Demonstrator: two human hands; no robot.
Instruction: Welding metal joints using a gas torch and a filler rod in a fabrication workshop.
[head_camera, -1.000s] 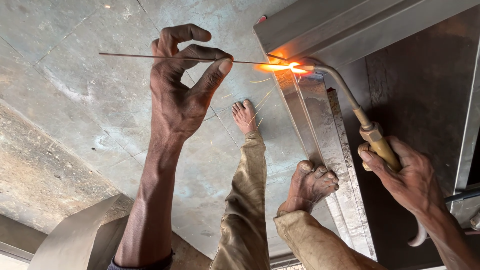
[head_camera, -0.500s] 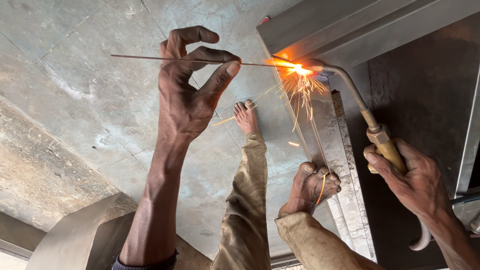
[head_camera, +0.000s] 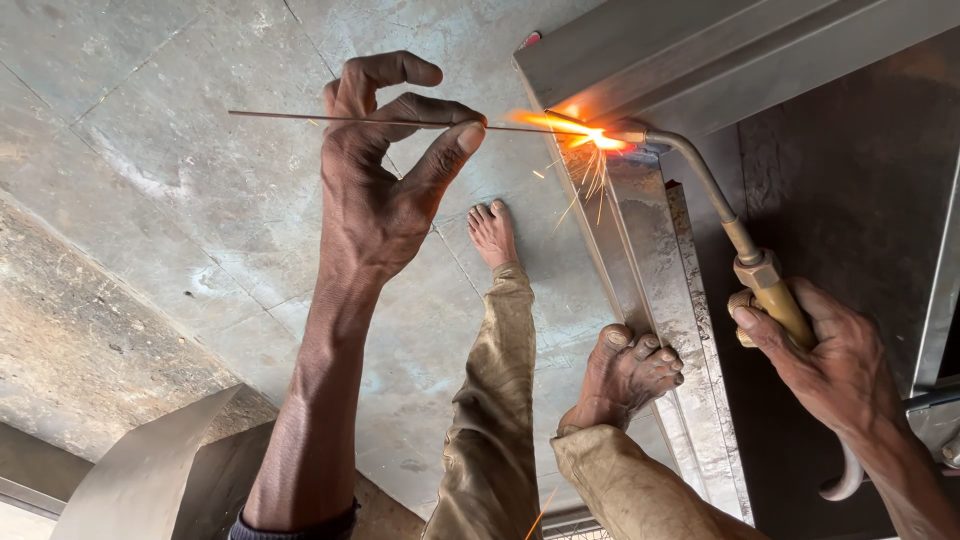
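Since the earlier frame, the flame is seen shifted slightly along the metal edge, and the spray of sparks is thinned. Nearest the camera, the right hand (head_camera: 835, 365) is closed around the brass handle of the torch (head_camera: 765, 282), whose bent nozzle is aimed at the glowing joint (head_camera: 600, 138) on the corner of the steel frame (head_camera: 700, 60). The left hand (head_camera: 385, 165) is narrowed to a pinch, and the thin filler rod (head_camera: 340, 118) is held between thumb and fingertips, its far end fed into the flame. Below, one bare foot (head_camera: 625, 370) is planted on the metal strip (head_camera: 660, 330) running down from the joint, and the other foot (head_camera: 493, 232) is set on the concrete floor (head_camera: 150, 180) farther off.

Harm is judged likely from falling sparks, since both feet are uncovered and sit beneath the joint; heat may also be carried along the strip to the foot resting on it. The rod could be warmed toward the bare fingers as it shortens. Should the pinch waver, the rod tip may be dragged off the joint.
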